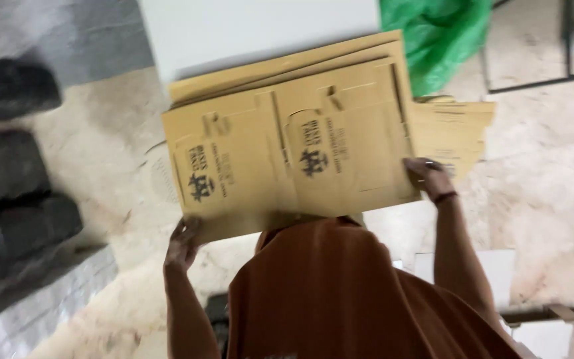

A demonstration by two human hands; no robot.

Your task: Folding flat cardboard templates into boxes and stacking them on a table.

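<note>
Currently, in the head view, both hands hold a flat, die-cut cardboard box blank [287, 159] in front of the body, above the pale stone floor [553, 199]. The left hand [184, 240] is closed on the blank's lower left corner, fingers curled under the edge. The right hand [430, 176] grips the lower right edge, thumb on top; a dark band sits at the wrist. The blank is tilted, its left side lower than its right, and it lies unfolded with printed panels facing up.

More flat blanks [453, 129] lie just beyond the right edge of the held one, and further sheets show under its far edge. A white board [254, 30] lies beyond them; a green plastic bag [440, 36] sits near the far right. Dark blocks [14, 166] line the left of the floor.

Judgement on handling: the sheet is wide and flexible, so a grip at two opposite corners likely lets it sag. Keeping both grips firm and level should prevent creasing along the scored lines and keep it from snagging the sheets underneath.
</note>
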